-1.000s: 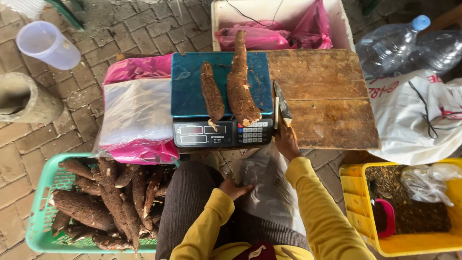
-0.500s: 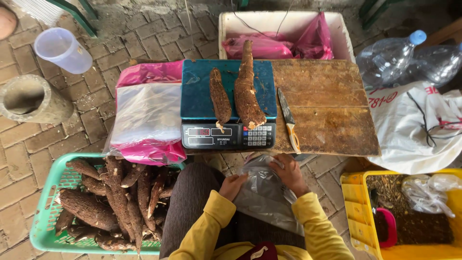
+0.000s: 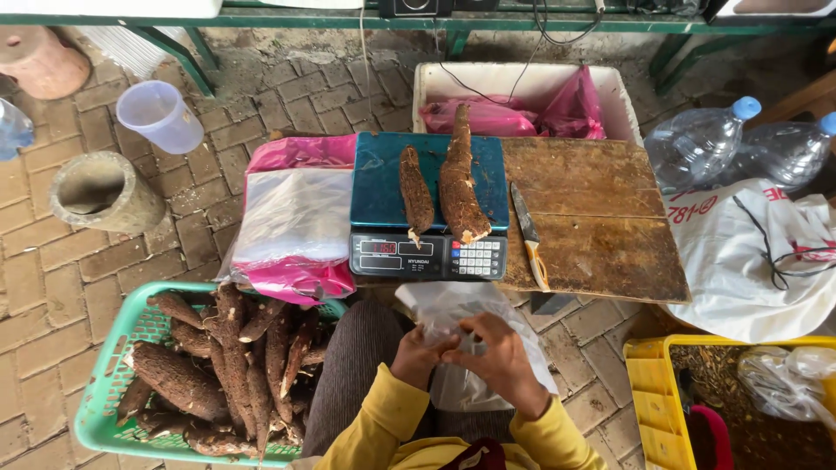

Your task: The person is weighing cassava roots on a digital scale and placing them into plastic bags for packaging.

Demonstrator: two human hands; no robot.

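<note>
My left hand point(image 3: 418, 352) and my right hand point(image 3: 492, 357) both grip a clear plastic bag point(image 3: 453, 309) over my lap, fingers working at its mouth. Just beyond them a blue digital scale point(image 3: 427, 204) carries two brown cassava roots point(image 3: 457, 187) lying side by side. A knife with a yellow handle point(image 3: 529, 235) lies on the wooden board point(image 3: 592, 226) right of the scale. A green basket point(image 3: 113, 400) at my left knee holds several more cassava roots point(image 3: 218, 357).
A stack of clear and pink bags point(image 3: 292, 218) lies left of the scale. Behind it stands a white foam box point(image 3: 522, 87) with pink bags. Two large water bottles point(image 3: 723, 144), a white sack point(image 3: 758, 261) and a yellow crate point(image 3: 653, 392) sit right; a plastic jug point(image 3: 161, 117) and a stone mortar point(image 3: 100, 191) sit left.
My right hand has come back from the knife by the scale and joined the left hand on the plastic bag. The camera view has tilted back a little.
</note>
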